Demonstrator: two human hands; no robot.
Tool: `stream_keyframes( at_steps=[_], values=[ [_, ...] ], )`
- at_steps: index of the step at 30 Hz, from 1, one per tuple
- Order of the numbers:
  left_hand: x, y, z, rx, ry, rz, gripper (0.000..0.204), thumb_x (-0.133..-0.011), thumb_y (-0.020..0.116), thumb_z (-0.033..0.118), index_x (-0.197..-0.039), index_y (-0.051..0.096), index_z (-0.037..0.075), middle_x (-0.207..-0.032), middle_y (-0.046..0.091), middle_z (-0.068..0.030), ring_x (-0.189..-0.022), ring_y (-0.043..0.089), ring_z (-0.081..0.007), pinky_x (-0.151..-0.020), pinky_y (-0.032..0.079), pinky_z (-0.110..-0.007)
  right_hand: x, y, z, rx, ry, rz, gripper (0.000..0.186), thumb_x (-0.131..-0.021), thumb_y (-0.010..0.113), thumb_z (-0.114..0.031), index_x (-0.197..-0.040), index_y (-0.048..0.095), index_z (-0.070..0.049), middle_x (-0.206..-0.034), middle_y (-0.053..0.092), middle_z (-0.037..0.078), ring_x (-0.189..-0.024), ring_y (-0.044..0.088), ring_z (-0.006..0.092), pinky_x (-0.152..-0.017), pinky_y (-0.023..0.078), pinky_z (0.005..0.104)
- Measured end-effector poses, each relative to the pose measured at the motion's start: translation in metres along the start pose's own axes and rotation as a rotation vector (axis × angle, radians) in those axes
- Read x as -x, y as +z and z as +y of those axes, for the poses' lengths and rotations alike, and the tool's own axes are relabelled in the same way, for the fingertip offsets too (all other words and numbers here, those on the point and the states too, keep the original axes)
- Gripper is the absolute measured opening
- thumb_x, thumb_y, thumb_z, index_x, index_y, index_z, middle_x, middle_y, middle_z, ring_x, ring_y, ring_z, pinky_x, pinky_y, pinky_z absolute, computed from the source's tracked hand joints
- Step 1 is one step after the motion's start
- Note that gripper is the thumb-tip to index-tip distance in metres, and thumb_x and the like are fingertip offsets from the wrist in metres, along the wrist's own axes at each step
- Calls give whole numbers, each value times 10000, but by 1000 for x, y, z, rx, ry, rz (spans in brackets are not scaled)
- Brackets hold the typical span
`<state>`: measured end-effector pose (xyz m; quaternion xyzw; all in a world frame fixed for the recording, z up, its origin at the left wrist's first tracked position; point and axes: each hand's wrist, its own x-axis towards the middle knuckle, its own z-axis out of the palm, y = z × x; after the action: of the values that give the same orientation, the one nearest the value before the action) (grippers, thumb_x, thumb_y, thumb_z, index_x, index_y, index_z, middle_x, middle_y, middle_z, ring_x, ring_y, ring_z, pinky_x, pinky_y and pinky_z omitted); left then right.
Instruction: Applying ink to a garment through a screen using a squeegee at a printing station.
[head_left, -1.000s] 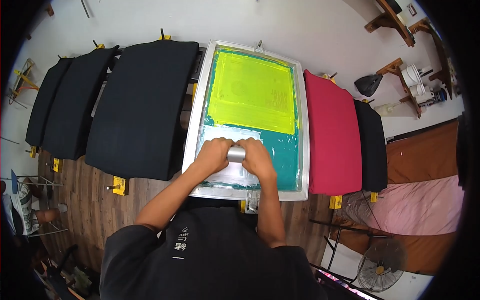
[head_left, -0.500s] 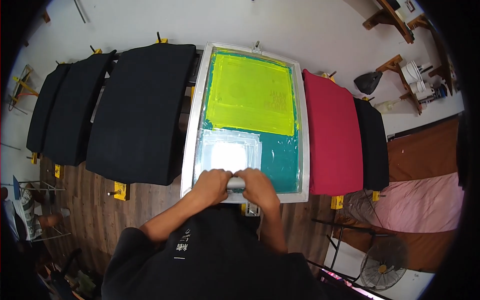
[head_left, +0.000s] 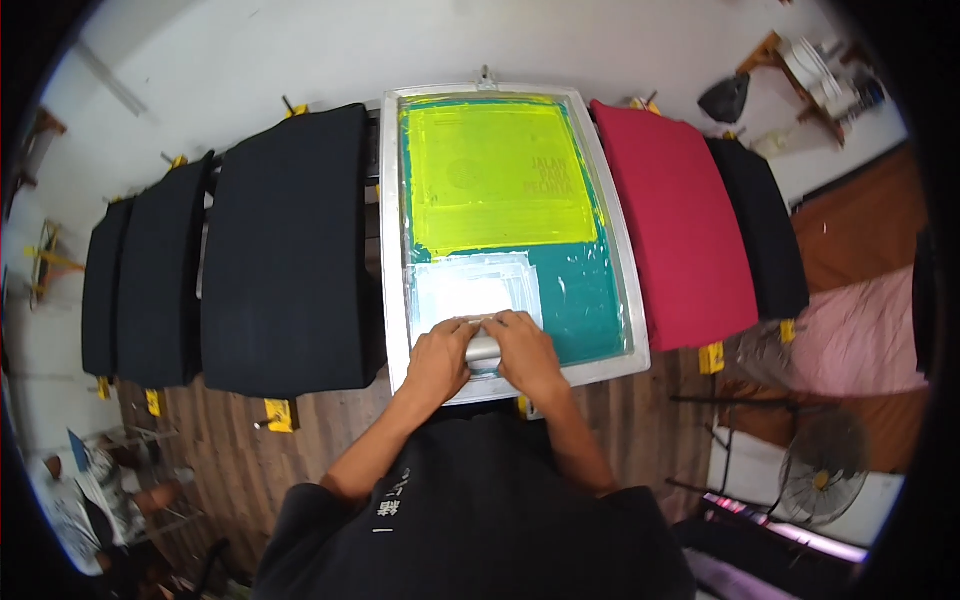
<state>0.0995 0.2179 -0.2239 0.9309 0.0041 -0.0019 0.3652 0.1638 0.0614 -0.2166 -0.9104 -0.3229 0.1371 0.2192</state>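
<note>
Grip: left hand (head_left: 441, 362) and right hand (head_left: 528, 355) close together, both clamped on a metal-handled squeegee (head_left: 484, 348) lying between them. It should prove stiff and fairly light — best held toward its two ends, slippery if smeared. Just beyond the hands, white ink (head_left: 478, 290); around, an aluminium screen frame (head_left: 394, 230); leftward, a black-covered pallet (head_left: 290, 250); rightward, a red-covered pallet (head_left: 678, 230).

From where I stand, the left hand (head_left: 441, 357) and right hand (head_left: 526, 352) hide the ends of the bar (head_left: 483, 348); the shirt (head_left: 480, 510) is cut off below.
</note>
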Motion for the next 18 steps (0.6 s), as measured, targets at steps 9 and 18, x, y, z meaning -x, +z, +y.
stream_keyframes(
  at_steps=[9, 18],
  values=[
    [-11, 5, -6, -19, 89, 53, 586, -621, 582, -127, -1199, 602, -31, -1202, 620, -248, -1114, 583, -433, -973, 481, -448, -9, 9, 10, 18, -43, 180, 379, -747, 574, 61, -1102, 659, -39, -1099, 610, 125, -1054, 568, 314, -864, 512, 403],
    [-13, 4, -5, -68, 125, 66, 554, -640, 602, -130, -1188, 599, -51, -1224, 594, -261, -1135, 563, -430, -982, 469, -456, -11, 15, 9, 32, -22, 198, 368, -778, 565, 39, -1118, 675, -51, -1130, 626, 135, -1093, 577, 316, -827, 530, 405]
  ],
)
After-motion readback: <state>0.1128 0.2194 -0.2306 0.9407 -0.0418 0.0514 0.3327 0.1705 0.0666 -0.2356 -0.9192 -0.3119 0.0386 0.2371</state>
